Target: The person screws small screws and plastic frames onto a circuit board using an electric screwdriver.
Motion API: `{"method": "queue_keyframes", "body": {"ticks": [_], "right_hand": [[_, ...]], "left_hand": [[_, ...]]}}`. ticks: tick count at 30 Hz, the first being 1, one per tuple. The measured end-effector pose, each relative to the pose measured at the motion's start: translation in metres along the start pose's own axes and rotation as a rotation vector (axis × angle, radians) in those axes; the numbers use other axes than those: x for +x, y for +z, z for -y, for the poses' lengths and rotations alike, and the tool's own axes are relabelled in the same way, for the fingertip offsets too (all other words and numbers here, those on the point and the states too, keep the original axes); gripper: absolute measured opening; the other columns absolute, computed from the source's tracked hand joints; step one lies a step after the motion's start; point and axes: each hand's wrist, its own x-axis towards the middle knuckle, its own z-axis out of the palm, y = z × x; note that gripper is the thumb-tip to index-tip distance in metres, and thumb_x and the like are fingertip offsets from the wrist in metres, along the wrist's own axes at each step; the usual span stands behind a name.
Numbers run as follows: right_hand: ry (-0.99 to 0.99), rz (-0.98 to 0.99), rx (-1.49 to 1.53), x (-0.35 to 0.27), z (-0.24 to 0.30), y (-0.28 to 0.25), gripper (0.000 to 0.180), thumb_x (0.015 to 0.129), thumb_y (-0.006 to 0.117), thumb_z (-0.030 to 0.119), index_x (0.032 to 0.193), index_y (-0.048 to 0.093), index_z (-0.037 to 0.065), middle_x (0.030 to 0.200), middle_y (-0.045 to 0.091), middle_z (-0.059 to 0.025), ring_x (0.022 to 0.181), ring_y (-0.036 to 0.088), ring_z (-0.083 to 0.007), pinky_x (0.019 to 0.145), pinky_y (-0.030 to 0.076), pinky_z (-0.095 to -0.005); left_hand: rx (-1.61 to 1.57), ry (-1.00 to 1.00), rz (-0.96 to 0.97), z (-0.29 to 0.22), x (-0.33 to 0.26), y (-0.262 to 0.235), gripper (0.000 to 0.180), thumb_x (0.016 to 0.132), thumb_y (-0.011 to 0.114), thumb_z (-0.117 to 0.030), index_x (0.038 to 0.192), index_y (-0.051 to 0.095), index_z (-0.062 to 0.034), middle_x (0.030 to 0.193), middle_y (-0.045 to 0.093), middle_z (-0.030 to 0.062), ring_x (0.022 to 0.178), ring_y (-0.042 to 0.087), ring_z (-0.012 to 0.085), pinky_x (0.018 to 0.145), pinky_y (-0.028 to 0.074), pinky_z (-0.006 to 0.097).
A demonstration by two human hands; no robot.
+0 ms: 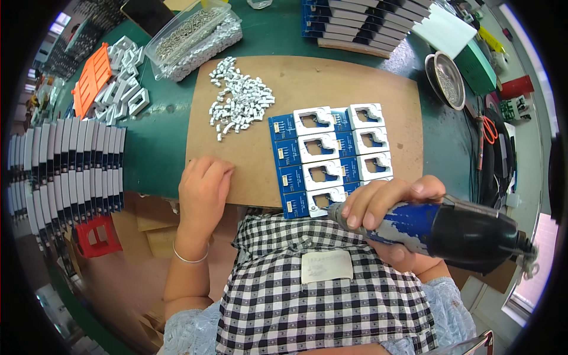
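Note:
My right hand [384,204] is wrapped around a blue and black power screwdriver [438,228], held almost level. Its tip points left and meets the nearest white plastic frame [318,204] of a panel of blue circuit boards [288,154]. Several such frames sit on the panel in two columns, each with a cut-out in the middle. On the brown work board's near left edge rests my left hand [207,177], its fingers curled in and nothing visible in them. Beyond it lies a loose pile of small white plastic pieces [239,100].
A clear plastic tub [195,41] of small parts stands at the back left, near white frames [124,89] and an orange plastic piece [92,80]. Boards are stacked at left [77,171] and far right [361,23]. A metal bowl [447,80] holds small parts at right.

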Motion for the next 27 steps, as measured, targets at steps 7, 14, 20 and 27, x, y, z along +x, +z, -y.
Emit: {"method": "queue_keyframes", "body": {"ticks": [7,14,20,27], "right_hand": [[0.140,-0.067,0.003,-0.002,0.017,-0.002,0.071,0.081,0.071,0.001,0.139,0.031,0.011,0.097,0.060,-0.0179,0.094,0.062,-0.0299,0.089,0.050,-0.0467],[0.142,-0.096,-0.043,-0.008,0.023,-0.007,0.067,0.081,0.070,-0.001,0.136,0.033,0.011,0.098,0.061,-0.0165,0.094,0.062,-0.0297,0.089,0.051,-0.0466],[0.296,-0.236,-0.156,-0.004,0.025,0.005,0.068,0.076,0.081,0.031,0.125,0.034,0.021,0.086,0.061,-0.0032,0.086,0.065,-0.0230,0.086,0.052,-0.0446],[0.290,-0.220,-0.149,-0.001,0.022,0.002,0.071,0.077,0.080,0.031,0.128,0.032,0.021,0.086,0.062,-0.0042,0.086,0.066,-0.0241,0.083,0.053,-0.0444]], "left_hand": [[-0.574,0.054,0.000,-0.057,0.010,0.028,0.013,0.073,0.073,0.000,0.081,0.066,-0.0057,0.082,0.066,0.0070,0.076,0.060,0.0255,0.068,0.048,0.035],[-0.534,0.110,0.014,-0.066,0.014,0.045,0.016,0.072,0.072,0.003,0.084,0.067,-0.0063,0.082,0.067,0.0054,0.079,0.060,0.0258,0.070,0.049,0.035],[-0.487,0.122,0.002,-0.064,0.011,0.047,0.018,0.071,0.073,0.003,0.085,0.067,-0.0063,0.083,0.067,0.0060,0.079,0.060,0.0263,0.071,0.049,0.035],[-0.390,0.283,-0.007,-0.063,0.013,0.046,0.025,0.066,0.073,0.003,0.087,0.068,-0.0077,0.085,0.063,0.0045,0.084,0.059,0.0262,0.072,0.049,0.036]]}}
